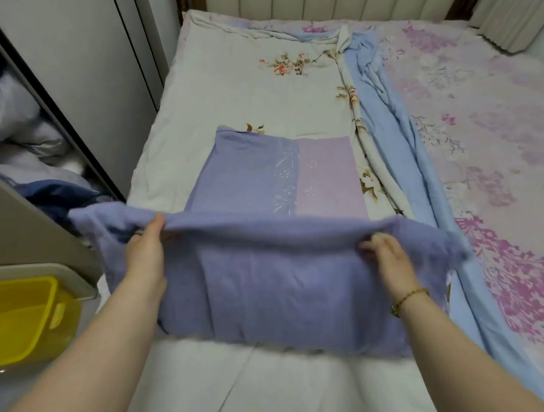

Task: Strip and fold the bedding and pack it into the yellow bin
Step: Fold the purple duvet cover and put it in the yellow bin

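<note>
White sheet (pixel 245 397) covers the bed's near end. Above it, the left hand (pixel 144 247) and right hand (pixel 385 255) each pinch the top edge of a purple cloth (pixel 270 289) in curled fingers, holding it spread. The yellow bin (pixel 49 282) sits on the floor to the left. Beyond, an embroidered purple panel (pixel 262 174) lies flat on the floral quilt (pixel 240 89).

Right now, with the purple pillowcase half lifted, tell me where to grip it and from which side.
Grip the raised edge of the purple pillowcase at two spread points, where the left hand and right hand pinch it, coming from the near side. The cloth hangs limp and wide from that edge, so a spread hold probably keeps it straight.
</note>
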The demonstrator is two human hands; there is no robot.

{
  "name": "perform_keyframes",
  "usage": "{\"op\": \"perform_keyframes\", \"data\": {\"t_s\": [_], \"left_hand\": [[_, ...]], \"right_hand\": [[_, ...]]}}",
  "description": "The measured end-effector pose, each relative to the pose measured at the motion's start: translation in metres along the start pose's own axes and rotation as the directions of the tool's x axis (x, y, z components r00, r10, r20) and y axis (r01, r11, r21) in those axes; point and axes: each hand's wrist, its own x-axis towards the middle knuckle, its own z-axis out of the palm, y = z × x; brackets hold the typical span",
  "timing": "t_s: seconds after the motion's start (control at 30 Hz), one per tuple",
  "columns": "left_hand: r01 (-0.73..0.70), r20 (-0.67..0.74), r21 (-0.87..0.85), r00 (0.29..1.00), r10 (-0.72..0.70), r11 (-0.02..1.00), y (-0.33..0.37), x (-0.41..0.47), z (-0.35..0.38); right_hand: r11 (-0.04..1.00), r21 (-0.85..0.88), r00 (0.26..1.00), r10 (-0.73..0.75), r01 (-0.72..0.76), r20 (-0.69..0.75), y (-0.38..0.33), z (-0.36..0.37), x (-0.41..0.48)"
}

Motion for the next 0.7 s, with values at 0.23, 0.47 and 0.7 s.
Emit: {"op": "perform_keyframes", "data": {"t_s": [0.23, 0.47, 0.7], "left_hand": [[-0.083, 0.225, 0.676, 0.969, -0.098, 0.732, -0.079, 0.013, -0.001], [-0.019, -0.088, 0.886, 0.974, 0.207, 0.464, -0.102, -0.007, -0.032], [0.142, -0.225, 0.840, 0.969, 0.098, 0.523, -0.113, 0.016, -0.051]], "right_hand": [[0.765, -0.641, 0.917, 0.211, 0.059, 0.337, 0.069, 0.032, 0.035], [0.560, -0.825, 0.988, 0.154, -0.077, 0.012, 0.104, 0.034, 0.024], [0.790, -0.485, 0.875, 0.129, -0.376, -0.467, 0.119, 0.019, 0.030]]}}
